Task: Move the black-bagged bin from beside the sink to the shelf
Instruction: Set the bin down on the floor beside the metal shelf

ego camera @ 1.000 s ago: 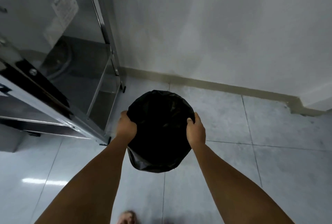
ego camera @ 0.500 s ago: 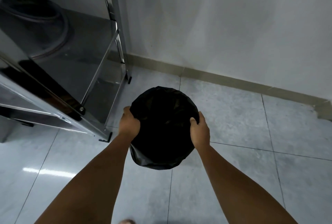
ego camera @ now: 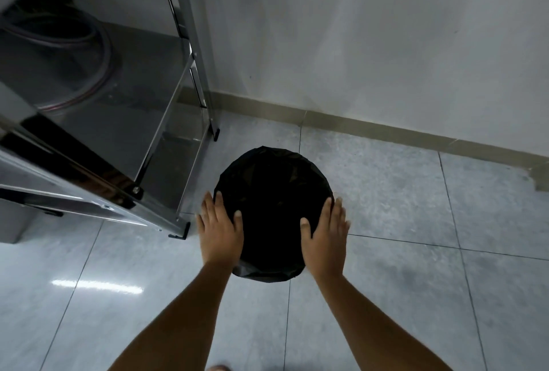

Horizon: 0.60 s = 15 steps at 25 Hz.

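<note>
Grey floor tiles (ego camera: 386, 192) lay under the black-bagged bin (ego camera: 271, 210), upright just beside the shelf (ego camera: 124, 121) corner leg. Left hand (ego camera: 219, 228) and right hand (ego camera: 325, 237) flanked its rim, fingers spread flat, gripping nothing; both equally near.

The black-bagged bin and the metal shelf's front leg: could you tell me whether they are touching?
Apart. The head view shows bare floor tile between the black-bagged bin and the metal shelf's front leg.
</note>
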Motion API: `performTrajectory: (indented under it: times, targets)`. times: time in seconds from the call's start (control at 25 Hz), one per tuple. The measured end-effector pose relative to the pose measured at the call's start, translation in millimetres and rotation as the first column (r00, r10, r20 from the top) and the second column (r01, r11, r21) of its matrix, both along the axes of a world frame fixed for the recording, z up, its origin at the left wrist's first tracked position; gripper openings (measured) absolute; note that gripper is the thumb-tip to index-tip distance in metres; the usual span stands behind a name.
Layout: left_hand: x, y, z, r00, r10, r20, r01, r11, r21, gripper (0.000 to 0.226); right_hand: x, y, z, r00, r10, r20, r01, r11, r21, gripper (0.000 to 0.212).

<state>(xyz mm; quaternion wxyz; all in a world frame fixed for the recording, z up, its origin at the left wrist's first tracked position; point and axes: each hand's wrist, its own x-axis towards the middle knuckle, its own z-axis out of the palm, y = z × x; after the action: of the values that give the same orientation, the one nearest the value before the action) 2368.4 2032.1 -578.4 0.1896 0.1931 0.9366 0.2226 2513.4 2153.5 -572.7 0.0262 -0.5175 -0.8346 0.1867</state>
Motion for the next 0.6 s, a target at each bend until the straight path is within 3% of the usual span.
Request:
performTrajectory:
  times: [0.2,0.6]
  targets:
    - [-14,20,-30,0.994,-0.038,-0.102,0.039,0.999,0.005,0.073,-19,2,-40,0.999,-0.052,0.008,0.052,0.997,-0.051,0.080]
    - [-55,60,-9,0.993,-0.035,-0.110,0.040,0.998,0.048,0.069,-61,50,-22,0.996,-0.046,-0.079,0.051,0.997,0.057,0.074]
